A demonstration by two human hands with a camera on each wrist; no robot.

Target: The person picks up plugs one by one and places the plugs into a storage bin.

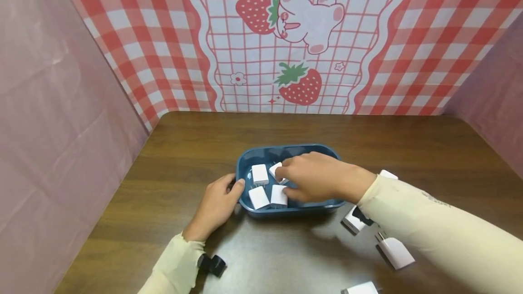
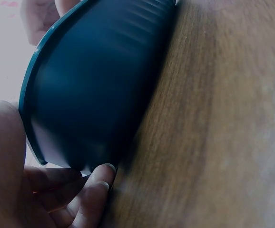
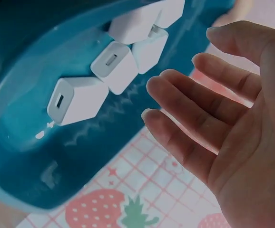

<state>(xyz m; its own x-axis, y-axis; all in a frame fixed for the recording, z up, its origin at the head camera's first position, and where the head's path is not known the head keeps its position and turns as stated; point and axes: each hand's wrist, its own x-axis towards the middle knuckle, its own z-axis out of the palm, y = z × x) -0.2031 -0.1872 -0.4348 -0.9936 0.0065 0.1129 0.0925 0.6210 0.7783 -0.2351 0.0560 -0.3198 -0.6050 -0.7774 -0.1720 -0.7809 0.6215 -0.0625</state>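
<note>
A dark blue tray (image 1: pixel 286 213) with raised walls stands on the table. Its left end is held by my left hand (image 1: pixel 216 201), the thumb over the rim and the other fingers against the outer wall, as the left wrist view shows. Inside lie several white plug chargers, among them one charger (image 1: pixel 259 174) near the left end and another (image 1: pixel 259 198) in front of it. My right hand (image 1: pixel 312 177) hovers over the tray beside these chargers. In the right wrist view its fingers (image 3: pixel 190 111) are spread loosely with nothing between them.
Outside the tray, to the right, more white chargers lie on the wooden table (image 1: pixel 184 149): one charger (image 1: pixel 395 253) with its prongs showing, another charger (image 1: pixel 361 288) at the bottom edge. A red checked cloth (image 1: pixel 163 49) hangs behind the table.
</note>
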